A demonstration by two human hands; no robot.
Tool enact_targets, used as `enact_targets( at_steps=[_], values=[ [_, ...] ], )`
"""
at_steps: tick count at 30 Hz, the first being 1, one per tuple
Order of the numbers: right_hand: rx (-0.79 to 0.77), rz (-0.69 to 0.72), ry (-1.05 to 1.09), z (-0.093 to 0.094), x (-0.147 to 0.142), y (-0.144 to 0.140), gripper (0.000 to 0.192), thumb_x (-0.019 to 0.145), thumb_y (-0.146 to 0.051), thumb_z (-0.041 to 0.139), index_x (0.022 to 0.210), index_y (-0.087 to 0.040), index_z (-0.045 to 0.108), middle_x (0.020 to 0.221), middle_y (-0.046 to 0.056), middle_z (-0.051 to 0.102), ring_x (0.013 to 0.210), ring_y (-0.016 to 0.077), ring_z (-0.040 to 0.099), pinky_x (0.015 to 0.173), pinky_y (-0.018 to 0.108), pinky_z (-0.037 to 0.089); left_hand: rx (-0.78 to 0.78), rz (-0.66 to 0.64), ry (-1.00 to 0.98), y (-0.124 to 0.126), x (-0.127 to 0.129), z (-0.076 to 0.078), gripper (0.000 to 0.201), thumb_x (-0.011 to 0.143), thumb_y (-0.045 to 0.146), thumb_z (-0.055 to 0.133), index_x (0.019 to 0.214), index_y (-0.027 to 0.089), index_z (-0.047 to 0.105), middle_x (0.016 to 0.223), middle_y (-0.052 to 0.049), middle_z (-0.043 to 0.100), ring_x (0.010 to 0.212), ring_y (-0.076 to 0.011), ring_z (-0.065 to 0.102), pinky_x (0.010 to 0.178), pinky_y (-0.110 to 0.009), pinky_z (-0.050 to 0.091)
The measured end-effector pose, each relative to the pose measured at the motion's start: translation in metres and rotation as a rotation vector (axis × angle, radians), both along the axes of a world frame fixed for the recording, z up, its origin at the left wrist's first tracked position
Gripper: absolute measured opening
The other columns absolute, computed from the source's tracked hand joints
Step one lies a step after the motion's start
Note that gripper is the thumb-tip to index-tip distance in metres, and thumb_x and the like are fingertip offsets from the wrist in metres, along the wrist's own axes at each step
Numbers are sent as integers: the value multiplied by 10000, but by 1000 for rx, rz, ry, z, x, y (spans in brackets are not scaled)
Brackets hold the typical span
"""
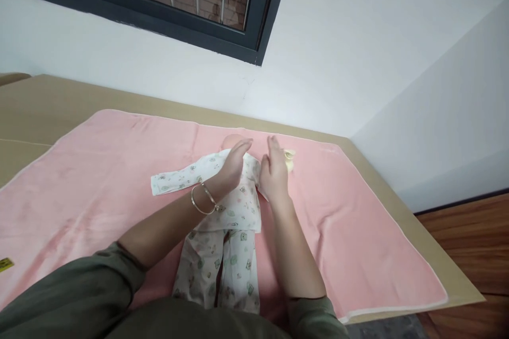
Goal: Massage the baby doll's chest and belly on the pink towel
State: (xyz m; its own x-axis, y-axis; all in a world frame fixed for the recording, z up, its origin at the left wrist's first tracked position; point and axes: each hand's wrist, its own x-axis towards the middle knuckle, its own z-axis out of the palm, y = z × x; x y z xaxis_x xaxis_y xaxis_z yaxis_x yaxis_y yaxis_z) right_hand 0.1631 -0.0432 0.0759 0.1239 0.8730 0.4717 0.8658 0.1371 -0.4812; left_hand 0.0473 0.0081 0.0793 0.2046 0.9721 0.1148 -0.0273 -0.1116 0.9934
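A doll's rounded, skin-toned head [233,141] shows above the collar of a white printed top [238,212]. Matching long trousers [238,265] extend from the top toward my body. One sleeve [175,182] lies stretched out to the left; the other is partly behind my right hand. My left hand [234,165], below a wrist with bangles, is held over the chest area with fingers straight. My right hand [275,172] faces it, palm inward and fingers extended, at the top's right side. Both appear to hold nothing. Beside the right hand sits a small pale-yellow cloth item [289,160], partly hidden.
Beneath the clothes spreads a pink blanket [342,233] with a white edge, on a tan table [374,190]. A white wall and dark-framed window [254,37] stand behind. Brown wooden panels [469,243] are at the right, and a yellow tag [6,264] is at the left edge.
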Motion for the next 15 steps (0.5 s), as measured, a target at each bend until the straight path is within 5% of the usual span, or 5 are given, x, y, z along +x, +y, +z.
enact_targets(
  at_steps=[6,15],
  values=[
    [-138,-247,93,17,36,0,653,969,-141,263,1613,-38,288,1666,172,345,1568,256,284,1257,482,303,-405,-373,-361,8,47,7,780,1005,521,6,1575,129,367,1476,-202,590,1407,-273,552,1147,-507,480],
    [-255,-288,-106,16,21,2,586,1010,-210,294,1537,15,416,1630,229,385,1569,326,260,1272,568,172,-818,-503,-957,-3,48,7,665,1009,530,290,1497,115,469,1391,-207,642,1311,-314,631,1153,-498,471]
  ],
)
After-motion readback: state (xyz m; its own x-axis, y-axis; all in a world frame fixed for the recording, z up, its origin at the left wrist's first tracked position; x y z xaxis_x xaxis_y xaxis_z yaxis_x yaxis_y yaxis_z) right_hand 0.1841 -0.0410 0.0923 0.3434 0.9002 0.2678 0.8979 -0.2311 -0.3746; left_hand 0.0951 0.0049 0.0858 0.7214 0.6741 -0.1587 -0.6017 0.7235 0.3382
